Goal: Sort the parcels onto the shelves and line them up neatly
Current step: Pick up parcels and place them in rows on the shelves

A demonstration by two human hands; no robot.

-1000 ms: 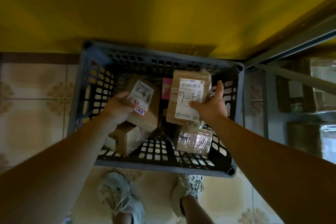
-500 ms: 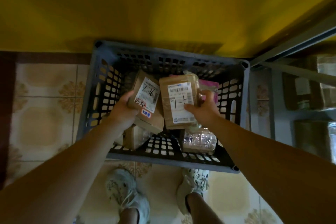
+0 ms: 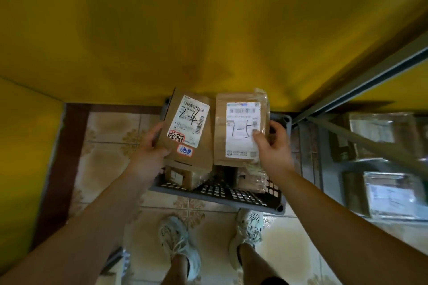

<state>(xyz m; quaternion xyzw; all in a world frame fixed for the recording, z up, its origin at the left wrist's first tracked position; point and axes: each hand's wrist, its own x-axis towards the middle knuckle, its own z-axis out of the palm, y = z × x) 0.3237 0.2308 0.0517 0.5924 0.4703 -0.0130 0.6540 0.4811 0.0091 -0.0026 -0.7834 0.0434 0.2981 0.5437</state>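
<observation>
Two parcels are up out of the crate, one in each grip. The left grip (image 3: 150, 146) clasps the 7-4 parcel (image 3: 199, 157) by its left edge. The right grip (image 3: 273, 146) pinches the 7-5 parcel (image 3: 221, 132) by its right edge, thumb on the label. They sit side by side between the grips, inner edges nearly touching, labels facing up.

Below both grips, the grey plastic crate (image 3: 217, 196) holds at least a small cardboard box (image 3: 183, 176) and a film-wrapped packet (image 3: 252, 180). To the right of the right grip, the metal shelf rack (image 3: 324, 146) already carries several wrapped parcels (image 3: 391, 194). So the sorting looks partly done: neither held parcel is shelved yet, and the crate's contents remain.

Both held parcels are flat brown cardboard with white barcode labels and bold handwritten numbers. The 7-4 parcel also carries two small handwritten stickers, one outlined in red and one in blue. The 7-5 parcel has clear tape or film bunched at its far right corner.
</observation>
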